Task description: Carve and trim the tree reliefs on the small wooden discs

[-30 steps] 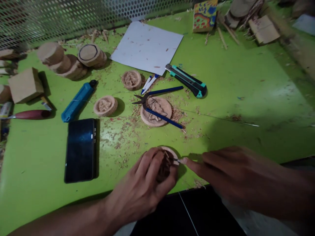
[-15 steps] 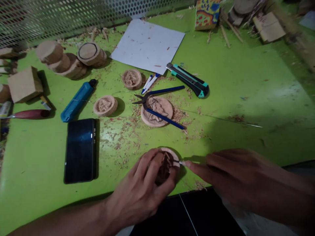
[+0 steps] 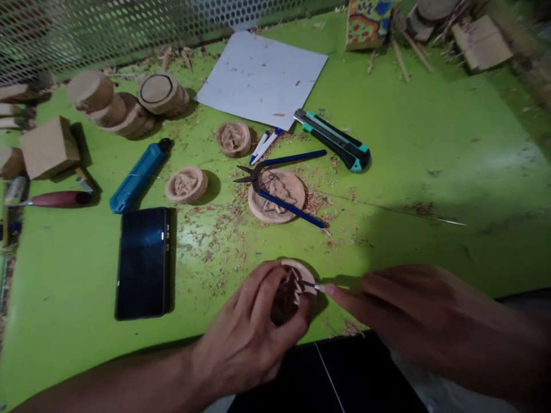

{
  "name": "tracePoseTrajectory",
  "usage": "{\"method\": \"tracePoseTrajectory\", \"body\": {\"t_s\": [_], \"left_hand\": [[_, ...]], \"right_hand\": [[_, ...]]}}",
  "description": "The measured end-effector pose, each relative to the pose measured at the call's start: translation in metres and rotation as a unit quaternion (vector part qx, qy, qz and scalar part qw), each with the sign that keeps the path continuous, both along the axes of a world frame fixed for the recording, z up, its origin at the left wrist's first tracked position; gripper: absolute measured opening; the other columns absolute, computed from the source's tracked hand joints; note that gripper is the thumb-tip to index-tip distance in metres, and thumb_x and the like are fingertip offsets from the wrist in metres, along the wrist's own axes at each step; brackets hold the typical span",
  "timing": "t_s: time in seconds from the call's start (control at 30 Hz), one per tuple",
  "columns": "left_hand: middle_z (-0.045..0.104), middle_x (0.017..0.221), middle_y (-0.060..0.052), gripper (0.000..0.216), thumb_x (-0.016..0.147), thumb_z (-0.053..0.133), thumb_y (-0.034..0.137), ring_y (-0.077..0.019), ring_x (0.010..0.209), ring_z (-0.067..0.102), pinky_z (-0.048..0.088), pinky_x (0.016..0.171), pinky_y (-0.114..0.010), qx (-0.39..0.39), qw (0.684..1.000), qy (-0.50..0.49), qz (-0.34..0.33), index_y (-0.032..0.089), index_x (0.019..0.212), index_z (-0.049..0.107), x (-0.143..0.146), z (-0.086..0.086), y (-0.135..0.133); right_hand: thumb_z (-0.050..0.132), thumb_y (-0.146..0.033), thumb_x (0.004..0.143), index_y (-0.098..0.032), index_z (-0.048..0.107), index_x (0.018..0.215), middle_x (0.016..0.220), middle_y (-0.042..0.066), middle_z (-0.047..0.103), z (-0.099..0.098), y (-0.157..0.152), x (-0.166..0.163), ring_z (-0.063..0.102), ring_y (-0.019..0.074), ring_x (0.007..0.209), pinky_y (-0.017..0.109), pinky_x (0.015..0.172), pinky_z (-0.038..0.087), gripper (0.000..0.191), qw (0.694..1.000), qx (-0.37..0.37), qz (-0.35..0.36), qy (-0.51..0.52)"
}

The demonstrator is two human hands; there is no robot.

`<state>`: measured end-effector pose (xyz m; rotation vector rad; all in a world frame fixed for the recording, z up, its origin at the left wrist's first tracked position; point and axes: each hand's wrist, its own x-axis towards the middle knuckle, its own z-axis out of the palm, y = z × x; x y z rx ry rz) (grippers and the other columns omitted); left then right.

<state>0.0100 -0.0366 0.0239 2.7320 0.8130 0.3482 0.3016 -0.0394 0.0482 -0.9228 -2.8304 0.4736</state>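
At the near edge of the green table (image 3: 430, 160), my left hand (image 3: 253, 332) grips a small round carved wooden disc (image 3: 297, 281), fingers curled over its left side. My right hand (image 3: 408, 315) comes in from the right, its fingers pinched on a thin carving tool (image 3: 310, 285) whose tip touches the disc's carved face. Most of the tool is hidden inside the hand.
Beyond my hands lie a carved disc (image 3: 278, 196) under blue-handled pliers (image 3: 279, 183), two smaller carved discs (image 3: 186, 184) (image 3: 233, 138), a black phone (image 3: 143, 262), a blue cutter (image 3: 138, 176), a teal utility knife (image 3: 333, 140), white paper (image 3: 267, 77), wood rounds (image 3: 124, 103) and blocks (image 3: 48, 146). Shavings lie scattered.
The view has shifted slightly; my hands stay at the disc, with the right hand and tool tip moved barely along the carving.
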Motion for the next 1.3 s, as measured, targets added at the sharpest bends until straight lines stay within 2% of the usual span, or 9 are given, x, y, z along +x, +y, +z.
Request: {"method": "tracePoseTrajectory", "body": {"t_s": [0.13, 0.37, 0.47, 0.57, 0.7, 0.87, 1.0, 1.1, 1.3], "left_hand": [[0.046, 0.134, -0.027, 0.054, 0.083, 0.066, 0.016, -0.0454, 0.132, 0.044, 0.061, 0.093, -0.064, -0.002, 1.0, -0.005, 0.001, 0.015, 0.136, 0.06, 0.0, -0.001, 0.0], [0.046, 0.132, -0.03, 0.058, 0.082, 0.06, 0.009, -0.047, 0.132, 0.043, 0.062, 0.089, -0.065, 0.016, 1.0, 0.004, -0.009, 0.012, 0.139, 0.058, -0.001, 0.001, -0.001], [0.047, 0.132, -0.03, 0.059, 0.081, 0.058, 0.008, -0.047, 0.131, 0.044, 0.062, 0.088, -0.065, 0.017, 1.0, -0.002, -0.011, 0.011, 0.14, 0.058, -0.001, 0.001, 0.0], [0.047, 0.131, -0.029, 0.059, 0.08, 0.058, 0.008, -0.0467, 0.13, 0.045, 0.061, 0.089, -0.066, 0.016, 1.0, -0.001, -0.012, 0.011, 0.139, 0.058, 0.0, 0.001, 0.0], [0.047, 0.131, -0.027, 0.055, 0.081, 0.058, 0.008, -0.0458, 0.13, 0.045, 0.061, 0.089, -0.066, 0.014, 1.0, -0.002, -0.01, 0.013, 0.136, 0.059, 0.0, 0.002, 0.001], [0.047, 0.131, -0.027, 0.058, 0.08, 0.059, 0.009, -0.0451, 0.129, 0.046, 0.063, 0.086, -0.065, 0.025, 1.0, 0.003, -0.012, 0.014, 0.137, 0.058, 0.0, 0.002, 0.002], [0.047, 0.133, -0.027, 0.062, 0.077, 0.059, 0.008, -0.0445, 0.131, 0.045, 0.062, 0.09, -0.064, 0.018, 1.0, 0.011, -0.014, 0.015, 0.138, 0.057, -0.001, 0.004, 0.003], [0.047, 0.132, -0.028, 0.064, 0.074, 0.059, 0.008, -0.0453, 0.131, 0.045, 0.062, 0.091, -0.064, 0.02, 0.999, 0.024, -0.018, 0.015, 0.138, 0.058, -0.001, 0.005, 0.002], [0.046, 0.134, -0.028, 0.065, 0.074, 0.057, 0.005, -0.0457, 0.132, 0.045, 0.062, 0.089, -0.064, 0.03, 0.999, 0.026, -0.013, 0.018, 0.138, 0.057, -0.001, 0.003, -0.001]], "right_hand": [[0.037, -0.001, 0.094, -0.009, 0.05, 0.144, 0.109, 0.009, 0.063, 0.001, -0.003, -0.001, 0.061, 0.0215, 0.084, 0.039, 0.072, 0.053, 0.052, 1.0, -0.001, 0.0, -0.003], [0.045, -0.006, 0.092, -0.006, 0.053, 0.143, 0.116, 0.014, 0.063, 0.001, -0.009, -0.005, 0.062, 0.0268, 0.092, 0.042, 0.073, 0.055, 0.052, 0.999, 0.025, 0.003, -0.019], [0.044, -0.004, 0.087, -0.003, 0.051, 0.143, 0.114, 0.015, 0.064, 0.003, -0.009, -0.006, 0.063, 0.0276, 0.092, 0.041, 0.068, 0.054, 0.056, 0.998, 0.043, 0.017, -0.038], [0.042, 0.0, 0.081, -0.004, 0.048, 0.143, 0.106, 0.011, 0.065, 0.004, -0.008, -0.007, 0.065, 0.0247, 0.084, 0.039, 0.061, 0.05, 0.062, 0.997, 0.048, 0.02, -0.065], [0.043, -0.002, 0.09, -0.009, 0.047, 0.144, 0.101, 0.006, 0.066, 0.007, -0.005, -0.007, 0.063, 0.0196, 0.075, 0.037, 0.062, 0.049, 0.055, 0.999, 0.014, -0.006, -0.045], [0.031, 0.002, 0.089, -0.009, 0.052, 0.137, 0.104, 0.007, 0.069, 0.011, -0.004, -0.005, 0.065, 0.0182, 0.078, 0.036, 0.061, 0.047, 0.053, 0.999, 0.026, -0.027, -0.014], [0.034, -0.003, 0.099, -0.015, 0.051, 0.137, 0.099, 0.002, 0.068, 0.009, -0.004, -0.004, 0.062, 0.0144, 0.07, 0.032, 0.059, 0.044, 0.044, 0.998, -0.014, -0.058, 0.012], [0.031, -0.004, 0.101, -0.014, 0.05, 0.138, 0.101, 0.003, 0.069, 0.005, -0.004, -0.003, 0.064, 0.015, 0.074, 0.033, 0.061, 0.044, 0.043, 0.999, -0.014, -0.05, 0.008], [0.036, -0.001, 0.096, -0.011, 0.049, 0.139, 0.1, 0.004, 0.069, 0.002, -0.002, -0.005, 0.065, 0.0176, 0.078, 0.035, 0.061, 0.045, 0.046, 0.999, 0.011, -0.029, -0.009]]}}
